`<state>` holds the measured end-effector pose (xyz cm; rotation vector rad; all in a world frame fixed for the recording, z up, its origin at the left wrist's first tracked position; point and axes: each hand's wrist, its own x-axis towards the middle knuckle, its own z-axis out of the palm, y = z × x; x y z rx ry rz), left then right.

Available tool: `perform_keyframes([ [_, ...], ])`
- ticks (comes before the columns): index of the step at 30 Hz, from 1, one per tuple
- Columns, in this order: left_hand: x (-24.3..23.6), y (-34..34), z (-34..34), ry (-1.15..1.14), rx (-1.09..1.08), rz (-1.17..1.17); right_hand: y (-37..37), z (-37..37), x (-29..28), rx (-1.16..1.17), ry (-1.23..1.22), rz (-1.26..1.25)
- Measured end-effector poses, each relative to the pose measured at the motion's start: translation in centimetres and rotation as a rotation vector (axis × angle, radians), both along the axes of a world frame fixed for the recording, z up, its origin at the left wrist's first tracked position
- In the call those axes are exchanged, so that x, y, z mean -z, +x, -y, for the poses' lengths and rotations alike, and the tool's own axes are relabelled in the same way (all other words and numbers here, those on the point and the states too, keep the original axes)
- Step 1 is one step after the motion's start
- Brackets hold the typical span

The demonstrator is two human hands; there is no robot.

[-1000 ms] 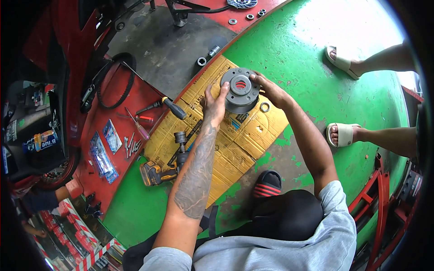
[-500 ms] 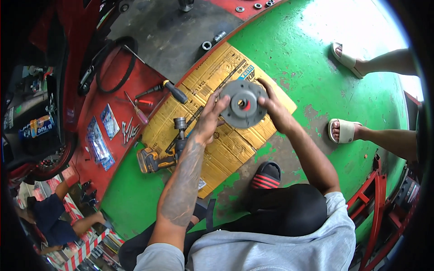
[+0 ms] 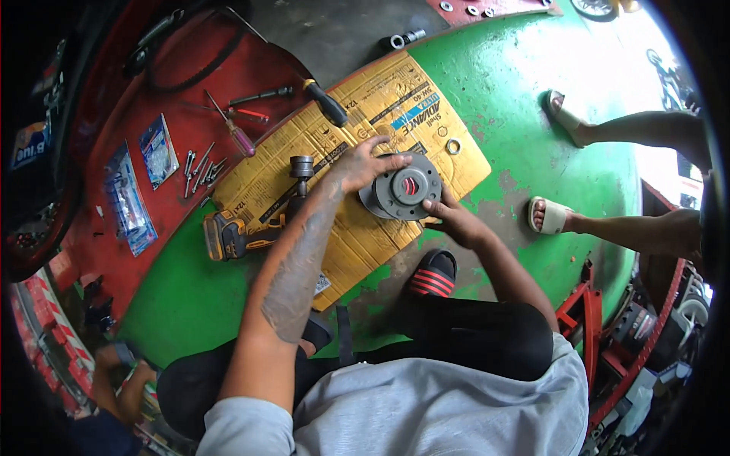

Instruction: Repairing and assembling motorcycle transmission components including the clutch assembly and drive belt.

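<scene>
My left hand (image 3: 361, 167) holds the upper left rim of a grey, round, flanged metal part (image 3: 398, 199) with a hole in its middle, fingers stretched over the edge. My right hand (image 3: 455, 219) grips its lower right side, thumb on the face. The part is over a yellow cardboard sheet (image 3: 456, 171). Left of it are a yellow-and-black cordless impact wrench (image 3: 232, 235) and its dark socket (image 3: 301, 167). A metal nut (image 3: 454, 147) lies at the upper right of the cardboard, and a black-handled screwdriver (image 3: 328, 101) lies above my left hand.
Screwdrivers, small wrenches (image 3: 202, 167) and plastic packets (image 3: 158, 150) lie on a red surface (image 3: 133, 273) at left. Sockets (image 3: 403, 39) sit at the top. Another person's sandalled feet (image 3: 550, 216) stand at right beside red metal frames (image 3: 578, 308); someone's arm (image 3: 129, 391) shows at lower left.
The metal part has turned in my hands. My left hand has shifted to its upper edge and my right hand lower, to its lower right. The camera's view has shifted too.
</scene>
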<state>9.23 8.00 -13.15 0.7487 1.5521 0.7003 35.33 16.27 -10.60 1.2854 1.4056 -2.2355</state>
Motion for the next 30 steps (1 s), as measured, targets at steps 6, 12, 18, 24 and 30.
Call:
perform_keyframes([
  [6,-2.0,2.9,0.9,0.061,-0.147,0.003,-5.1,-6.2,-7.6,-0.321,0.377,0.296],
  [12,-1.8,4.6,3.2,0.251,-0.459,-0.413,-13.6,-3.7,-2.8,-0.442,0.729,0.389],
  [18,-0.4,4.6,2.2,0.364,-0.452,-0.204,-14.1,-2.2,-1.6,-0.172,1.032,0.318],
  [24,-1.4,3.1,0.1,0.463,-0.208,-0.265,-10.1,-1.7,-0.9,0.041,0.637,0.220],
  [30,-1.8,5.2,2.4,0.052,-0.372,-0.411,-6.9,-1.9,0.8,0.290,0.218,0.076],
])
